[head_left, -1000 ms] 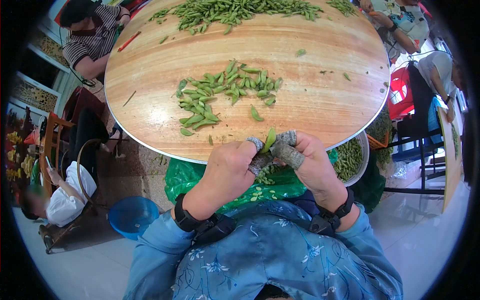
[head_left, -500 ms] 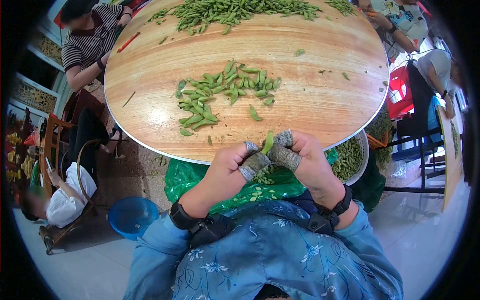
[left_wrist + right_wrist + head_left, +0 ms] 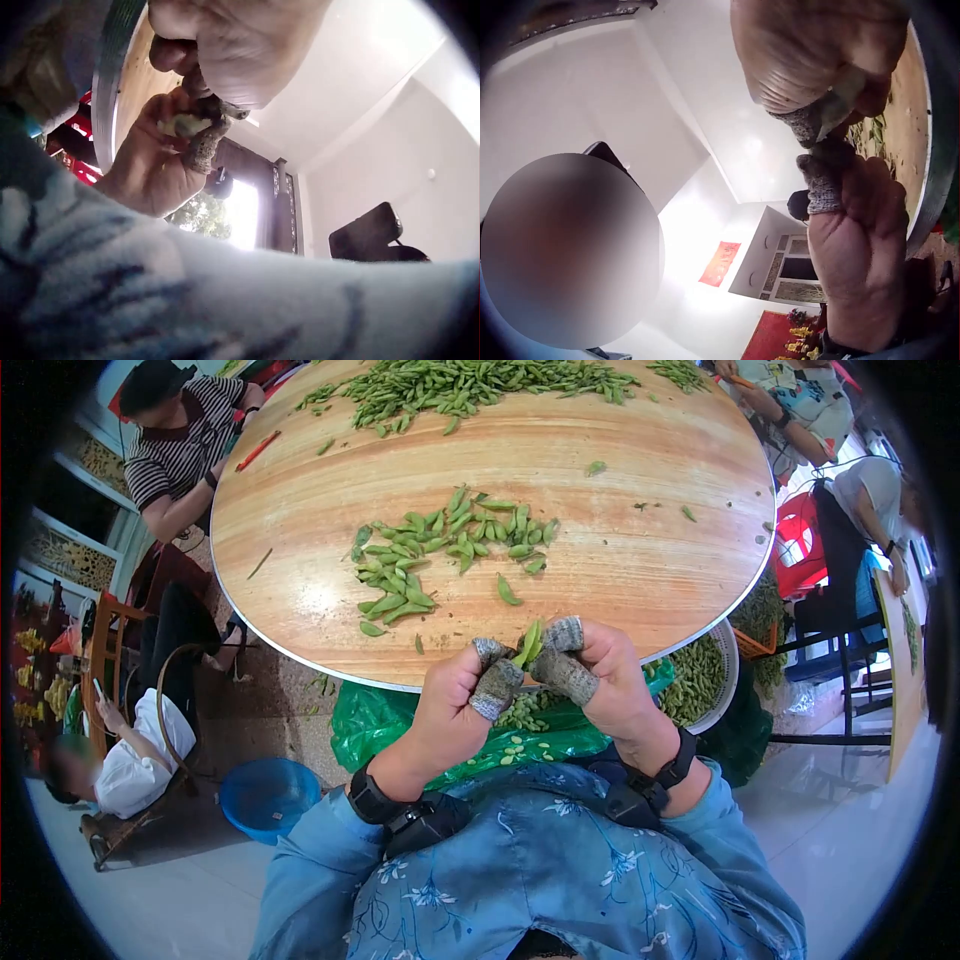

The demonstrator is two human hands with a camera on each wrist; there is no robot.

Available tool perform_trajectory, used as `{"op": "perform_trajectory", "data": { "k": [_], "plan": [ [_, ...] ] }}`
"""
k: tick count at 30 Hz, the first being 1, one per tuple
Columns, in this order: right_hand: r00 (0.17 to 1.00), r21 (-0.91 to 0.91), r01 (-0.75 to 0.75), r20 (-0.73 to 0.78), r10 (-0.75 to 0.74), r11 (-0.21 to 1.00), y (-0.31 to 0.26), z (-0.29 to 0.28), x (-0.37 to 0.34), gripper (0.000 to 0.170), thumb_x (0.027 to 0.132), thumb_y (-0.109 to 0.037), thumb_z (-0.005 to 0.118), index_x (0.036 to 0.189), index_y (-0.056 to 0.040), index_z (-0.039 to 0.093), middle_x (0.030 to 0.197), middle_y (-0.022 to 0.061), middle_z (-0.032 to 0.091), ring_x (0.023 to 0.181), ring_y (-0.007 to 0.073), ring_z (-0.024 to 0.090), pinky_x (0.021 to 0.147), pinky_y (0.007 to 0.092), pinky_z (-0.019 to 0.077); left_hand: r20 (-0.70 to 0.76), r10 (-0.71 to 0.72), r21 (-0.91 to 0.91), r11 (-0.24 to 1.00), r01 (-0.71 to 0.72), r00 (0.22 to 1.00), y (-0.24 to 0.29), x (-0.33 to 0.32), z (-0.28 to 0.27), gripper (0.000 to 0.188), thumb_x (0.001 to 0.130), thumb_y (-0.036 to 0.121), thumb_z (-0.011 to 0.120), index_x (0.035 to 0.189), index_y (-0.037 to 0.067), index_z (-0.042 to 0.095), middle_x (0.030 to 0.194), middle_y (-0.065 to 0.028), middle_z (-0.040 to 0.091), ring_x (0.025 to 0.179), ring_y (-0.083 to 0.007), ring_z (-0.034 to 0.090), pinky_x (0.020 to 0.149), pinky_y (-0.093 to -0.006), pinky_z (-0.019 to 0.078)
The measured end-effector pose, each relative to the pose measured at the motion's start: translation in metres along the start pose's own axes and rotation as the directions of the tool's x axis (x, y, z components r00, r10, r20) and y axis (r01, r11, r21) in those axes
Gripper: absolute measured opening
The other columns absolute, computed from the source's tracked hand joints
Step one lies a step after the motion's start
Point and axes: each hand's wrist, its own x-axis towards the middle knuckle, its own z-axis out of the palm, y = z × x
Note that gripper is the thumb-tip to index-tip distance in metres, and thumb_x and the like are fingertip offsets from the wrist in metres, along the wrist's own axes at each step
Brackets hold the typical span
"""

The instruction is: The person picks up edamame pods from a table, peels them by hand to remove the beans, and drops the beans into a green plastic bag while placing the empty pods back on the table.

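Note:
Grey fabric covers wrap fingertips of both hands. Between them, over the table's near edge, a green pod [image 3: 528, 644] is pinched; it looks split in two at the top. The left hand [image 3: 462, 695] holds it from the left, the right hand [image 3: 610, 675] from the right, thumbs almost touching. In the left wrist view the far hand [image 3: 154, 161] has something pale green at its fingers. Below the hands, shelled beans [image 3: 515, 745] lie on a green plastic bag [image 3: 375, 725]. A loose group of pods [image 3: 400, 565] lies on the wooden table beyond.
A large pod heap [image 3: 450, 385] covers the far side of the round table [image 3: 330, 490]. At right stands a white basket [image 3: 728, 680] of pods; a blue basin [image 3: 268, 800] is on the floor at left. Other people sit around, one in a striped shirt [image 3: 175, 455].
The pod between the fingers now shows two parted halves where it looked whole. The left thumb and fingers have shifted their hold slightly. The person in stripes has moved an arm.

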Motion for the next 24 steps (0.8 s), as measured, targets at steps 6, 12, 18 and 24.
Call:
{"op": "perform_trajectory", "data": {
  "k": [6, 12, 18, 24],
  "plan": [
    [0.999, 0.030, -0.041, -0.010, 0.041, 0.999, 0.007, -0.001, 0.000, 0.006, 0.080, -0.005, 0.054, 0.082, 0.0005, 0.053, 0.076, 0.0013, 0.056, 0.071, 0.0075, 0.051, 0.065, 0.0217, 0.0427, 0.026, 0.203, 0.299, 0.933, -0.201, 0.979, 0.003, 0.005, -0.002, 0.012, 0.081, 0.009, 0.049, 0.086, -0.001, 0.047, 0.062, -0.0071, 0.049, 0.056, -0.0129, 0.047, 0.051, -0.0267, 0.0386],
    [0.997, 0.058, -0.083, 0.001, 0.083, 0.995, 0.006, -0.001, 0.000, 0.006, 0.080, -0.005, 0.054, 0.082, 0.0004, 0.053, 0.076, 0.0009, 0.056, 0.071, 0.0075, 0.052, 0.064, 0.0217, 0.0427, 0.167, 0.007, 0.111, 0.994, -0.025, 0.986, 0.006, 0.007, -0.015, 0.010, 0.084, 0.015, 0.047, 0.086, 0.005, 0.048, 0.058, 0.0014, 0.047, 0.050, -0.0042, 0.041, 0.044, -0.0172, 0.0298],
    [0.998, -0.071, -0.046, 0.040, 0.049, 0.996, 0.002, 0.000, -0.002, 0.006, 0.078, -0.001, 0.055, 0.083, 0.0015, 0.053, 0.077, 0.0009, 0.056, 0.072, 0.0070, 0.050, 0.065, 0.0219, 0.0426, 0.188, -0.243, -0.037, 0.967, 0.254, 0.952, 0.019, 0.004, -0.014, 0.005, 0.081, 0.005, 0.048, 0.086, 0.004, 0.049, 0.063, 0.0011, 0.048, 0.056, -0.0048, 0.043, 0.048, -0.0192, 0.0352],
    [1.000, -0.319, 0.022, -0.009, -0.027, 0.947, 0.000, 0.006, -0.005, 0.006, 0.074, 0.002, 0.056, 0.080, 0.0024, 0.053, 0.071, 0.0039, 0.054, 0.069, 0.0073, 0.049, 0.059, 0.0227, 0.0425, 0.122, 0.046, 0.167, 0.984, -0.066, 0.991, 0.010, 0.002, -0.006, 0.010, 0.078, 0.001, 0.046, 0.087, 0.000, 0.049, 0.069, -0.0019, 0.050, 0.062, -0.0078, 0.045, 0.055, -0.0225, 0.0379]
  ]
}}
